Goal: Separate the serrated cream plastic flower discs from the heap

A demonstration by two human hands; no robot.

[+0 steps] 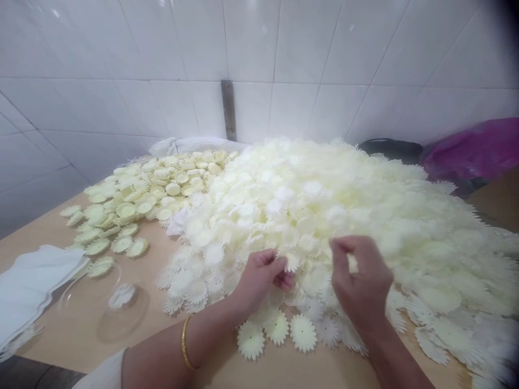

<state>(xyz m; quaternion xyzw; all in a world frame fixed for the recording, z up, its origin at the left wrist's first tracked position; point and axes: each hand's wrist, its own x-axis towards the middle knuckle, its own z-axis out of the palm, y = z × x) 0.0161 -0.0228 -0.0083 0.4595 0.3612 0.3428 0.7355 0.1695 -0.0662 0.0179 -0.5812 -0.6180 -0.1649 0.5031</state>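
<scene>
My left hand (261,275) pinches a pale cream flower-shaped cutout (292,262) with toothed petals between thumb and fingers. To its right, my right hand (360,278) is raised in a pinch, with thumb and forefinger meeting. Whatever lies between those fingertips is too small to make out. A big heap of similar flower cutouts (308,200) spreads behind and around both hands. Closer to me, a loose flower cutout (303,333) lies flat on the table with others beside it, and some show tiny holes at the centre.
Thicker stacked yellowish flowers (158,186) cover the table's left back. White sheets (36,286) lie at the left edge, beside a clear round dish (124,321) with a small white item. A purple plastic bag (474,148) sits back right. A tiled wall (284,48) stands behind.
</scene>
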